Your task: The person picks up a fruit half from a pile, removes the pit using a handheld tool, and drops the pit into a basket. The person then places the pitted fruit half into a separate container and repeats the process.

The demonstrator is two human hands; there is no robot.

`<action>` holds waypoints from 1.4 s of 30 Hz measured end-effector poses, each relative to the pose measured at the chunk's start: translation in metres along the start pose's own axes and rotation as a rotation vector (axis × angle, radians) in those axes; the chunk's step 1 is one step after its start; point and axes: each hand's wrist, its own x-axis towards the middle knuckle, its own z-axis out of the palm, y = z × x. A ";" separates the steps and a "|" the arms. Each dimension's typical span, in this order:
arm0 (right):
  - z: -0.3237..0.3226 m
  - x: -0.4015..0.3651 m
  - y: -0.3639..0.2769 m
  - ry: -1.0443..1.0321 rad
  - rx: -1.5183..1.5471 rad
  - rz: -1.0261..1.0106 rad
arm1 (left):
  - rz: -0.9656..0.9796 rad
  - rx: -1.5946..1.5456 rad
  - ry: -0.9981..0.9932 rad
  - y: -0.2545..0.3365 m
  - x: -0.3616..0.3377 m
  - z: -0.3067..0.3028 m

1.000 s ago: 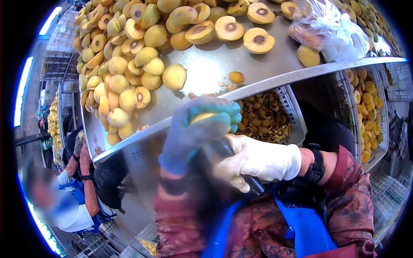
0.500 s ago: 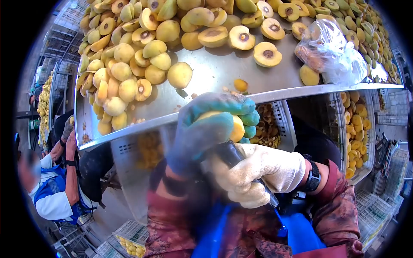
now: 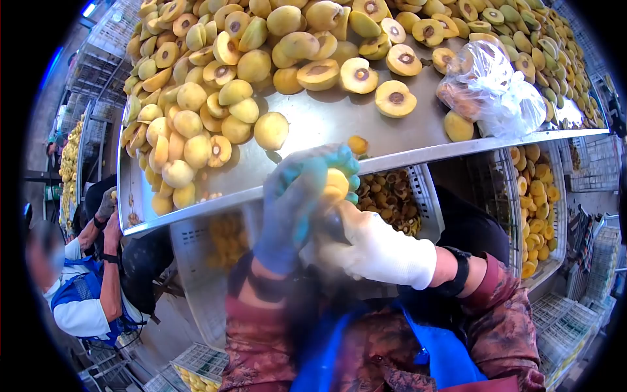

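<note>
My left hand [image 3: 290, 196], in a blue and teal glove, is closed round a yellow peach half [image 3: 336, 185] just in front of the metal table's edge. My right hand [image 3: 388, 251], in a white glove, grips a black-handled tool [image 3: 332, 225] pressed up against the fruit. Motion blur and the fingers hide the tool's working end. Beyond my hands, many cut peach halves [image 3: 271, 130] are heaped on the metal table [image 3: 307, 117], some with the brown stone cavity showing. A small yellow piece [image 3: 357, 144] lies by the table's rim.
A knotted clear plastic bag [image 3: 503, 98] rests on the table at right. Under the edge stands a white crate [image 3: 428, 196] of brown and yellow scraps. Another crate [image 3: 558, 251] at right holds yellow halves. A co-worker in a blue vest [image 3: 88, 294] sits at left.
My right hand has turned and come up closer to the fruit, so the tool's handle is now mostly hidden. My left hand still holds the peach half. The view has shifted slightly.
</note>
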 end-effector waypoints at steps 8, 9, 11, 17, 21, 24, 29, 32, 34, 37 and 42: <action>-0.012 0.006 0.003 0.318 -0.881 -0.278 | -0.053 0.009 0.098 0.003 0.005 0.005; -0.015 0.007 -0.002 0.320 -1.042 -0.275 | -0.041 0.036 0.124 0.003 0.005 0.006; -0.016 0.009 0.001 0.354 -1.179 -0.315 | -0.009 0.341 0.145 0.011 0.002 0.000; -0.026 -0.002 0.000 0.206 -1.050 -0.373 | 0.035 0.636 0.424 0.069 -0.052 -0.035; -0.035 0.013 0.056 -0.067 -1.334 0.005 | -0.105 1.724 0.382 0.086 -0.087 -0.119; -0.053 0.009 0.057 0.052 -1.310 -0.145 | 0.003 1.903 0.401 0.085 -0.081 -0.127; -0.068 0.022 0.074 0.058 -1.200 0.023 | 0.239 1.519 0.196 0.063 -0.001 -0.091; -0.071 0.017 0.060 0.086 -1.019 -0.003 | 0.139 1.798 0.055 0.042 0.056 -0.068; -0.069 0.011 0.067 0.177 -0.950 -0.112 | -0.008 1.929 -0.005 0.030 0.076 -0.062; -0.066 0.000 0.061 0.130 -0.934 -0.099 | -0.079 2.014 -0.082 0.017 0.092 -0.061; -0.058 -0.005 0.043 -0.001 -0.717 -0.118 | -0.092 1.801 -0.103 0.026 0.074 -0.064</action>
